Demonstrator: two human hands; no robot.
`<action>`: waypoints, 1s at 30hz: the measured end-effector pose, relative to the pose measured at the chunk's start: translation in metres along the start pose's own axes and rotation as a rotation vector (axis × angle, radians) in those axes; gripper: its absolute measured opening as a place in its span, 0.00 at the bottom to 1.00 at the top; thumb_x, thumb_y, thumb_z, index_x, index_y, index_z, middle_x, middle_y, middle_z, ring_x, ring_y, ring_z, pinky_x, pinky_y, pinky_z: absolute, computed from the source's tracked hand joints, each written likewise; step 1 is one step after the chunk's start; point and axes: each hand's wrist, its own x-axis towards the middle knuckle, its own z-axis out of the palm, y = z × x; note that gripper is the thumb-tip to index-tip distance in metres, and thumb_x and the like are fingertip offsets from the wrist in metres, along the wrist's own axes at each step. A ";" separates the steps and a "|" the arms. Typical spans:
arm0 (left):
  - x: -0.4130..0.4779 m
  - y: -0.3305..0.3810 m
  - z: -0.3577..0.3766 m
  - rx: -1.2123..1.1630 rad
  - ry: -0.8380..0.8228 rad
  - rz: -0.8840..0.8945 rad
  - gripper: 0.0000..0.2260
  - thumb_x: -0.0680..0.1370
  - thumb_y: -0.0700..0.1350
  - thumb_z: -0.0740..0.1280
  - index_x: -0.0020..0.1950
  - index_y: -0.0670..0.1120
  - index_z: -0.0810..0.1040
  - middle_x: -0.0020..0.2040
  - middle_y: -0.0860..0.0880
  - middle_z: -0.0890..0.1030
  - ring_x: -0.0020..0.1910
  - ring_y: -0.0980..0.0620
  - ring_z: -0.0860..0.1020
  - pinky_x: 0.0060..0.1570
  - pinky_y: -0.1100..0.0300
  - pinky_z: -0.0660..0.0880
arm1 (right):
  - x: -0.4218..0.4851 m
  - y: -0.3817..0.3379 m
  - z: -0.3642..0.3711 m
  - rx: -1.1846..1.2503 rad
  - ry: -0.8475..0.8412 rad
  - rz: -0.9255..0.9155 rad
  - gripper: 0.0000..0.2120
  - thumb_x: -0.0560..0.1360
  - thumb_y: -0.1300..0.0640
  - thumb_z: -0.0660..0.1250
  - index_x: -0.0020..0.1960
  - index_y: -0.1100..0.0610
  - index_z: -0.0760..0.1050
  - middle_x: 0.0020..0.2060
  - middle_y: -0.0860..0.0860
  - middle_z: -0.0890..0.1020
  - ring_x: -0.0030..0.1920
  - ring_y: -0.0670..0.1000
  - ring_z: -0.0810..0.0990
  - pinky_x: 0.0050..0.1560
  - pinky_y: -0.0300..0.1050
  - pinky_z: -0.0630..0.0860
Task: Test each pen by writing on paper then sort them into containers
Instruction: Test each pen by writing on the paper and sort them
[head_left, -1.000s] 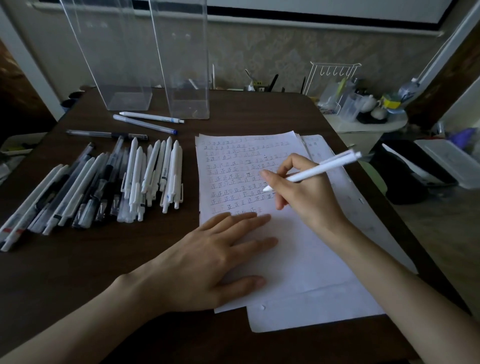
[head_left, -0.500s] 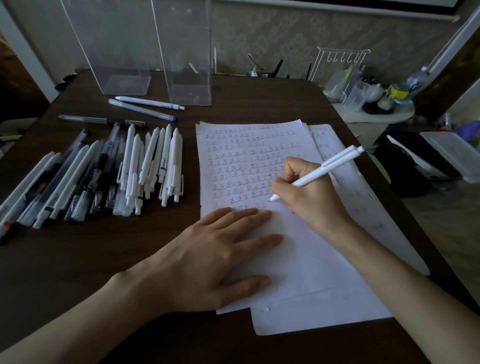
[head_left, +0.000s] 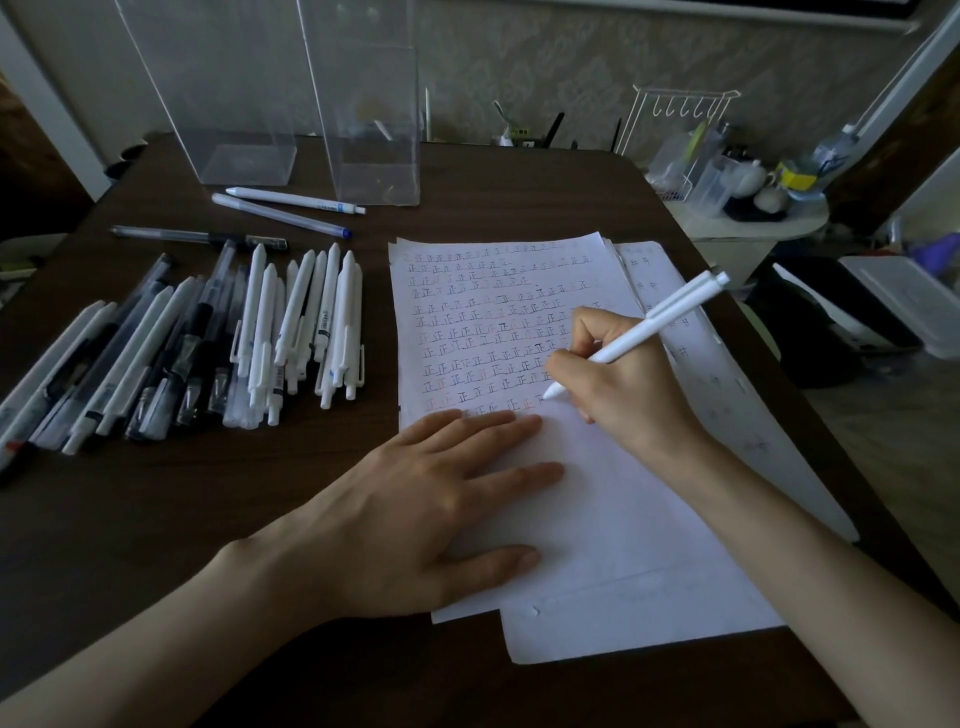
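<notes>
Toward the counter's (head_left: 519, 187) right edge: right hand (head_left: 623, 384) grips white pen (head_left: 660, 322), tip on the top sheet of paper (head_left: 597, 499). Left hand (head_left: 415, 514) flat, fingers straight, pressing the sheet's lower left. Pen pile (head_left: 208, 343) at left edge; two clear containers (head_left: 363, 104) at far edge.

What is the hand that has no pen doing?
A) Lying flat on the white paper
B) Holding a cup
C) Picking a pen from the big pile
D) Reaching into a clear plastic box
A: the left hand lies flat, fingers straight, on the white sheet of paper, holding it down while the right hand grips the white plastic click pen with its tip on the page.
</notes>
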 end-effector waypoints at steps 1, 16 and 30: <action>0.000 0.000 0.000 0.002 -0.001 0.001 0.26 0.79 0.64 0.52 0.74 0.56 0.61 0.76 0.48 0.59 0.74 0.52 0.57 0.71 0.51 0.57 | 0.000 0.000 0.000 -0.002 -0.002 -0.004 0.18 0.69 0.71 0.63 0.30 0.58 0.58 0.19 0.47 0.59 0.18 0.41 0.70 0.24 0.38 0.60; 0.000 0.000 -0.001 0.000 -0.002 0.004 0.26 0.79 0.64 0.52 0.74 0.56 0.60 0.76 0.49 0.58 0.74 0.52 0.56 0.71 0.50 0.58 | 0.000 0.003 -0.001 0.058 -0.056 0.024 0.18 0.69 0.70 0.63 0.29 0.57 0.59 0.18 0.49 0.61 0.18 0.42 0.65 0.26 0.42 0.60; 0.000 -0.006 -0.009 -0.193 0.218 -0.130 0.23 0.76 0.64 0.56 0.67 0.54 0.69 0.58 0.60 0.74 0.57 0.63 0.71 0.54 0.69 0.69 | -0.002 0.001 -0.002 -0.062 -0.087 -0.118 0.09 0.72 0.51 0.71 0.44 0.57 0.75 0.31 0.52 0.80 0.30 0.44 0.77 0.32 0.37 0.73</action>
